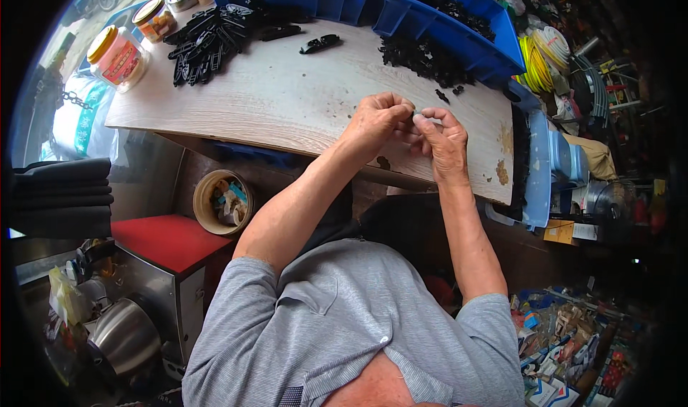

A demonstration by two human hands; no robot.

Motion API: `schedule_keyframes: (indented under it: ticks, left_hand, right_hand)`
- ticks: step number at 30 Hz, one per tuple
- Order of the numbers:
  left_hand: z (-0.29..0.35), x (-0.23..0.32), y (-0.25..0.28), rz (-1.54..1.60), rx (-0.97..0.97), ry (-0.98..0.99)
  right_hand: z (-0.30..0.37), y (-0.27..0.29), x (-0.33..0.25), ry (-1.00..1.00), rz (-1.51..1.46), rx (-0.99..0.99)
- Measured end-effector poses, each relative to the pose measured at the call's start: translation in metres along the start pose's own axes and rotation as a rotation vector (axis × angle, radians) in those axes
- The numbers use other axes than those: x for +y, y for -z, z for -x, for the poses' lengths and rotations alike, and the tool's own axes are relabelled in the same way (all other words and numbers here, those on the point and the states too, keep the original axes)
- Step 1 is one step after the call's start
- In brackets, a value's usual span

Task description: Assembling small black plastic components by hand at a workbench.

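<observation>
Above the near edge of the pale wooden table (301, 84), my left hand (376, 120) and my right hand (446, 142) meet fingertip to fingertip. Both are closed in a pinch. A small dark bit shows between the fingertips, too hidden to name. Beyond my hands lies a single black plastic part (319, 44), long and narrow. To the left of it is a heap of black plastic parts (208, 41) with slotted frames. A pile of smaller black pieces (426, 59) spreads at the right, with a few loose ones near it.
Blue bins (459, 27) line the table's far side, the right one holding black pieces. Lidded jars (118, 59) stand at the left corner. Below the table is a bucket (222, 201) with scraps, beside a red-topped cabinet (168, 241). Mixed clutter (559, 342) fills the lower right.
</observation>
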State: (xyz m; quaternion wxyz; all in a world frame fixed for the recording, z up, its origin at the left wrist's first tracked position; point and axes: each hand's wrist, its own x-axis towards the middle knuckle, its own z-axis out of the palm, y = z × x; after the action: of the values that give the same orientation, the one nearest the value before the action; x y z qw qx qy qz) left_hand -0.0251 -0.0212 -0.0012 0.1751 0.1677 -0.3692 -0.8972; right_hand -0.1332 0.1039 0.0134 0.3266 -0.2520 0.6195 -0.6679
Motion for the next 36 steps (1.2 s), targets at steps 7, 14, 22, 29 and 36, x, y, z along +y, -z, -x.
schedule_keyframes:
  ticks: [7,14,22,29,36]
  left_hand:
    - [-0.017,0.037,0.03,-1.153,0.456,-0.559]
    - [-0.047,0.077,0.095,-1.807,0.672,-0.709]
    - [-0.003,0.055,0.065,-1.821,0.412,-0.621]
    - [0.006,0.037,0.066,-1.636,0.473,-0.835]
    - [0.023,-0.001,0.01,-0.503,0.027,-0.304]
  right_hand:
    - [0.002,0.007,0.004,0.008,-0.051,0.013]
    - [0.0,0.004,0.005,0.011,-0.095,0.042]
    - [-0.001,0.002,0.003,0.007,-0.115,0.083]
    - [-0.003,0.003,0.007,0.029,-0.216,0.039]
    - [0.0,0.002,0.008,0.04,-0.283,-0.02]
